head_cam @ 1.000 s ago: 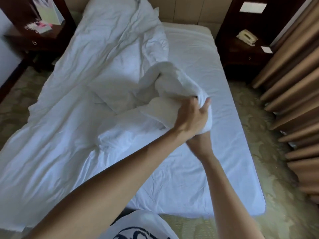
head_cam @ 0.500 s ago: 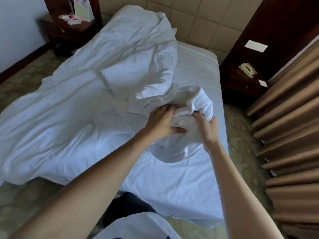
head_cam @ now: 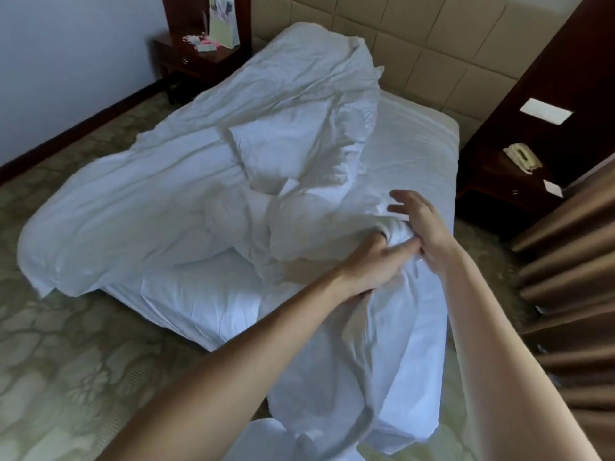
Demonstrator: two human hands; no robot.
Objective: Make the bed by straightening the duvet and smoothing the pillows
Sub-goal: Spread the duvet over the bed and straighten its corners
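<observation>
The left hand point(head_cam: 376, 264) is closed around a bunched fold of the white duvet point(head_cam: 186, 207), fingers buried in the cloth. Just beside it, the right hand point(head_cam: 419, 227) has its fingers spread, its palm against the same bunch. The duvet lies crumpled across the bed point(head_cam: 416, 144), most of it heaped toward the left side and spilling over that edge. To do this step well, both hands probably need 1 firm grip each, set apart along the hem, before pulling it flat over the bare sheet.

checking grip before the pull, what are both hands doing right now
Left hand: closed on a bunched fold of the duvet.
Right hand: fingers spread open against the same bunch.
</observation>
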